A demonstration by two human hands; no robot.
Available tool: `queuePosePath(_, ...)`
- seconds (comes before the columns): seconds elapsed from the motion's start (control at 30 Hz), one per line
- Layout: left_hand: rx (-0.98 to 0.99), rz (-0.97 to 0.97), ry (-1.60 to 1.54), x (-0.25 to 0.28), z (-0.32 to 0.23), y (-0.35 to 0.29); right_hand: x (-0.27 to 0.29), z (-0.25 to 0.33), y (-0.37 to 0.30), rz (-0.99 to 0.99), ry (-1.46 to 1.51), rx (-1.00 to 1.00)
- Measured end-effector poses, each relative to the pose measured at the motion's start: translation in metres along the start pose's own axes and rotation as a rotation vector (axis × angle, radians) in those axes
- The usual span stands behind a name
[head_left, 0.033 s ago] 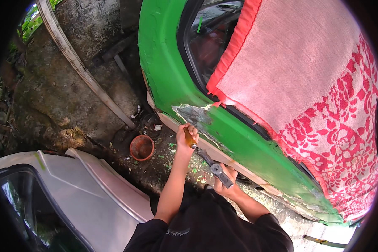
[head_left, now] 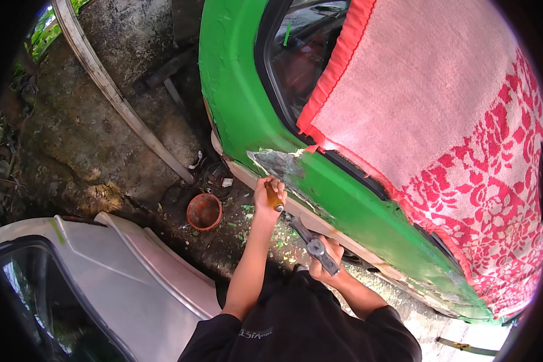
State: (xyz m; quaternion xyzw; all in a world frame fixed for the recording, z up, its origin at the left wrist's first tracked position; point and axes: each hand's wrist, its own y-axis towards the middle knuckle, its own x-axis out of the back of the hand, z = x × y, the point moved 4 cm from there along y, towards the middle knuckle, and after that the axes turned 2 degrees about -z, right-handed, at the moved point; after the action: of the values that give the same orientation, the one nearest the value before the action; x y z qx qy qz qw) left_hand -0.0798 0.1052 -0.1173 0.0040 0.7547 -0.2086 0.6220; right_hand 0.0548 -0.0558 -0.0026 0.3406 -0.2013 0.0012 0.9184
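Observation:
My left hand [head_left: 268,192] is wrapped round the amber handle [head_left: 274,197] of a tool whose blade is hidden; the handle's butt end points back toward me. A hammer [head_left: 315,247] is in my right hand [head_left: 330,258], its dark metal head just right of and below the handle's end, apart from it. Beyond my left hand is the green car body [head_left: 338,193], where a torn, peeled patch [head_left: 282,164] shows grey under the paint. Along the body's lower edge runs a bare beige strip [head_left: 311,218].
A pink and red patterned towel [head_left: 428,102] covers the green car's window side. To the left stands a silver car [head_left: 157,271]. A reddish-brown pot [head_left: 204,212] sits on the ground among green paint flakes. A long curved metal strip [head_left: 111,90] leans at the upper left.
The hammer and my right hand have shifted slightly to the right and nearer to me. My left hand stays almost where it was on the amber handle.

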Motion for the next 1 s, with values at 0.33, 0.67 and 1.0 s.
queuePosePath(0.33, -0.047, -0.03, 0.026, 0.027, -0.022, 0.006, -0.017, -0.041, -0.016, 0.096, -0.128, -0.359)
queuePosePath(0.67, -0.003, -0.122, 0.232, -0.012, 0.007, -0.021, -0.012, -0.044, -0.025, 0.093, -0.064, -0.539)
queuePosePath(1.0, 0.005, -0.144, 0.255, -0.006, -0.003, -0.004, -0.012, -0.028, -0.009, 0.117, 0.006, -0.44)
